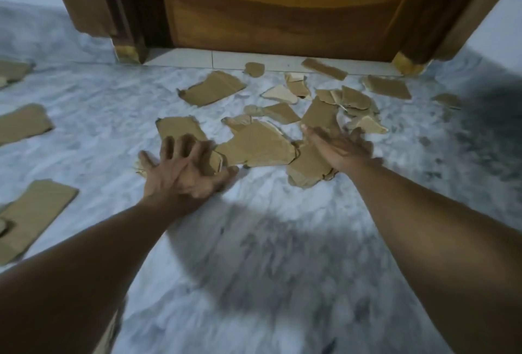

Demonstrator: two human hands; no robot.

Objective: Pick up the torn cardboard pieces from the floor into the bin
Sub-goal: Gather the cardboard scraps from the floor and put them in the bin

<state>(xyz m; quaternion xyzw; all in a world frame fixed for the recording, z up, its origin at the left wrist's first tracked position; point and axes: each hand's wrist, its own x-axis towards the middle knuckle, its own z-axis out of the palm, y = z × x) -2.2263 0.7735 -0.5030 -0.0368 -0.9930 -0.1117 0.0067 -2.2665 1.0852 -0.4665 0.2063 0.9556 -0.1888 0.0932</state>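
Fingers [169, 148] of the left hand [180, 175] press, spread, on the pieces [255, 144] on the floor [268, 204]; the right hand [340, 149] lies straight-fingered against them, neither gripping. Rake both inward into one stack before lifting; no bin shows.

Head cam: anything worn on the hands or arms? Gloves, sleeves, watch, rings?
Nothing worn shows. Left hand and right hand are bare: no gloves, no rings or watch visible, though the frame is blurry. Left forearm and right forearm are bare to the picture's edge; no sleeve in view.
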